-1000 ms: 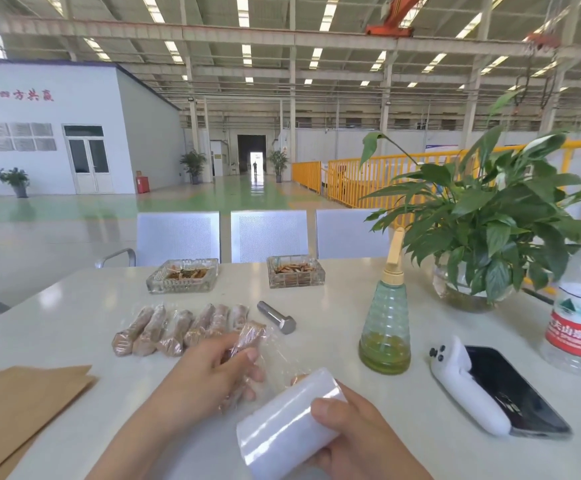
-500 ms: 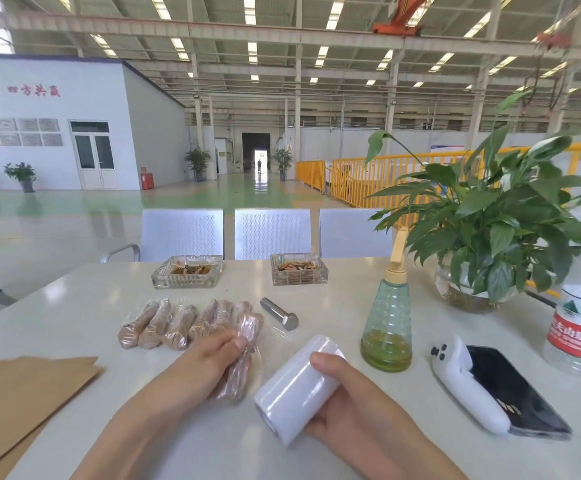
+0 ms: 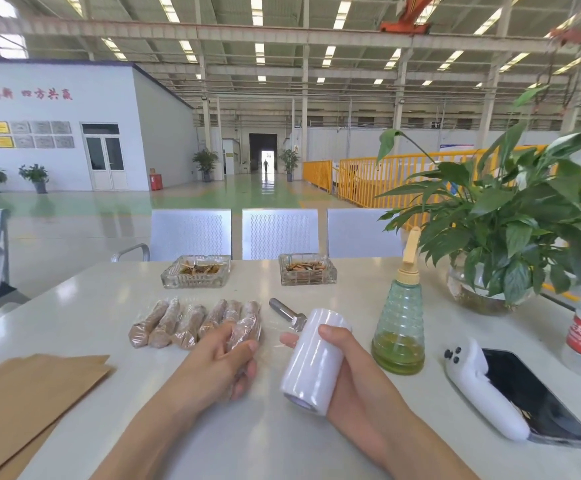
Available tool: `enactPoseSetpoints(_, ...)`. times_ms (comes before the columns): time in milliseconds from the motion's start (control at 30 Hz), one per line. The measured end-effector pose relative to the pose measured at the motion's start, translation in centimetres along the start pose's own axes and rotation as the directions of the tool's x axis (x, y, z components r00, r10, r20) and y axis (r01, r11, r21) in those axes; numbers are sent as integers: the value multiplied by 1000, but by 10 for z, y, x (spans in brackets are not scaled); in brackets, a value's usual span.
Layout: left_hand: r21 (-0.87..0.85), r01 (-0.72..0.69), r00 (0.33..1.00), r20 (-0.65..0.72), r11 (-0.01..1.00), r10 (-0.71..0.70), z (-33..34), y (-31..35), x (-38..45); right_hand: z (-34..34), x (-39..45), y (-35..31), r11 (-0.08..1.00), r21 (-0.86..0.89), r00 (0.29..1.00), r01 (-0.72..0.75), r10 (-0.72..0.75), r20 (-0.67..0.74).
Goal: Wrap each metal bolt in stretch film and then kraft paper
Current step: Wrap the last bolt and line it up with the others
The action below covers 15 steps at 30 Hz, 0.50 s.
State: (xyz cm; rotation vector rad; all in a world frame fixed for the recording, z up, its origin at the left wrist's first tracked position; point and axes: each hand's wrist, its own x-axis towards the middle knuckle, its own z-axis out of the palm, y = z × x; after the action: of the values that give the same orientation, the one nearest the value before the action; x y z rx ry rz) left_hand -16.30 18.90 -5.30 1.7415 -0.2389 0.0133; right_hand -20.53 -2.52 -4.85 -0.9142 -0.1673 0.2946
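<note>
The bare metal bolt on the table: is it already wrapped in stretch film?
No: the bare metal bolt lies uncovered and shiny on the table, beside the row of wrapped bolts.

Wall [image 3: 74, 109]: red "四方共赢"

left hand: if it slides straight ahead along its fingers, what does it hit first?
Probably the row of wrapped bolts: the left hand already grips the nearest one, fingers aimed up-right along it. Depth unclear; it might pass toward the bare bolt.

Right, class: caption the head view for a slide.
Left hand holds a film-wrapped brown bolt; right hand holds the white stretch-film roll.
</note>
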Motion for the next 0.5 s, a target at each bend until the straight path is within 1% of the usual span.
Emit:
enactPoseSetpoints(33, 40, -9, 1000, -16, 999, 10, -1, -2, 2, -1, 3, 1, 1000, -9, 1000, 1, -1, -21)
enactPoseSetpoints(133, 67, 15, 999, -34, 998, -13, -3, -4, 7, 0, 6, 5, 999, -37, 999, -5, 3, -45)
enactPoseSetpoints(167, 47, 55, 998, -33, 997, -54, -2, -3, 8, 0, 6, 5, 999, -47, 999, -3, 0, -47)
enactPoseSetpoints(233, -97, 160, 986, -20, 982, -163, 0, 2, 9, -1, 4, 5, 999, -40, 999, 2, -3, -32)
enactPoseSetpoints(267, -143, 173, 985, 11, 975, -173, -1, 4, 8, -3, 4, 4, 1000, -26, 999, 2, -3, -32)
enactPoseSetpoints(300, -137, 149, 989, 43, 979, -144, -2, 5, 7, -4, 4, 3, 1000, -11, 999, 6, -6, -37)
enactPoseSetpoints(400, 26, 12, 996, 88, 1000, -15, -6, 6, 0, -7, 2, 2, 999, -9, 999, 37, -38, -37)
enactPoseSetpoints(433, 55, -13, 996, 87, 998, 8, -7, 6, -1, -6, 2, 3, 999, -18, 999, 39, -39, -22)
enactPoseSetpoints(500, 1, -11, 998, 64, 1000, 11, -4, 5, -1, -4, 1, 4, 999, -34, 999, 28, -28, 26)
